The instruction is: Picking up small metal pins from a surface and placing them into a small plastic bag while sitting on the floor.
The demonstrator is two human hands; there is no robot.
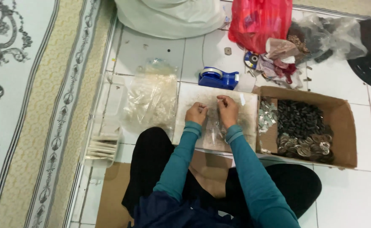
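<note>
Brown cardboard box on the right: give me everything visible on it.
The open brown cardboard box lies on the white tiled floor, right of the pale work board, its near-left corner touching the board's edge. It is shallow with its top open. Inside sit three groups: shiny silver pieces at the left, a heap of small dark parts in the middle, and round metallic discs along the near side. Neither hand touches it.

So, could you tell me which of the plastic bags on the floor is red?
The red plastic bag at the top, beside the white sack; the others are clear.
</note>
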